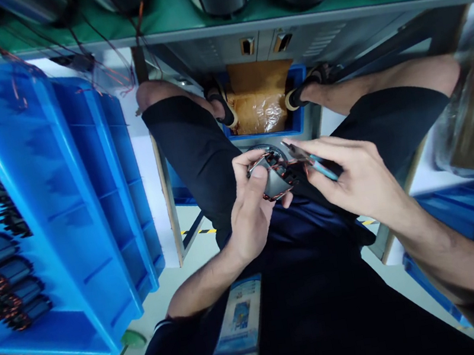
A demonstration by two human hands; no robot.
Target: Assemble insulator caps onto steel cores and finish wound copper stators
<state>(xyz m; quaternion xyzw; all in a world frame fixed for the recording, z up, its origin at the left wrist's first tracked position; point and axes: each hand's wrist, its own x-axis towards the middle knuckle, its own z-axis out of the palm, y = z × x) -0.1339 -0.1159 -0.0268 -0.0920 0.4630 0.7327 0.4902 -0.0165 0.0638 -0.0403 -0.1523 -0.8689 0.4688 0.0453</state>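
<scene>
One left hand [250, 208] clasping a wound core [277, 183], right hand [352, 168] gripping blue-handled pliers [316, 163]

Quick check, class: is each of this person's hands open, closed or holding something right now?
Left hand: closed, holding a copper-wound metal part.
Right hand: closed, holding a blue-handled tool.

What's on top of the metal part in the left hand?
The left hand has its thumb on the grey side of the metal part, with copper wire along the edge. The surface beneath the thumb is covered; the underside faces away and cannot be seen.
</scene>
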